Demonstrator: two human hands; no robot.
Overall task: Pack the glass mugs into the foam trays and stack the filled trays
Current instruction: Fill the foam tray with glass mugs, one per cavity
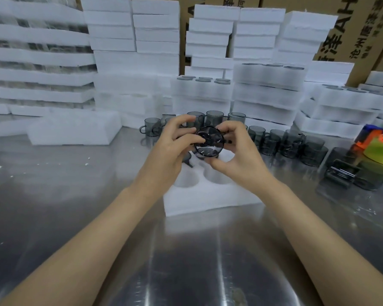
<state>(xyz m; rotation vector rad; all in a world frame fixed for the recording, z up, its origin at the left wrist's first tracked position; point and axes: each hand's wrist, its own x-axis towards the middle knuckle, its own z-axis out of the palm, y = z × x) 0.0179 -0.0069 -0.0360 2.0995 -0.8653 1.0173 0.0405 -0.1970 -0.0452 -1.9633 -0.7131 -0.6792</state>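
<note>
Left hand [164,149] and right hand [238,157], fingers [181,119] clamped on one mug [209,141] at frame centre, hover above a foam tray [208,197] with empty holes; filled stacks [265,89] stand behind, and loose mugs [292,144] wait at right.

Both hands [168,144] [237,155] hold a glass mug [209,141] above the foam tray [210,195].

Foam tray [208,199]: one, two empty pockets visible. Mug [209,141] above foam tray: one, gripped by two hands, left [170,149] and right [237,153]. Loose mugs [256,133] behind and right of foam tray: about a dozen, exact count unclear. Filled stacks [268,89] behind foam tray: at least three.
</note>
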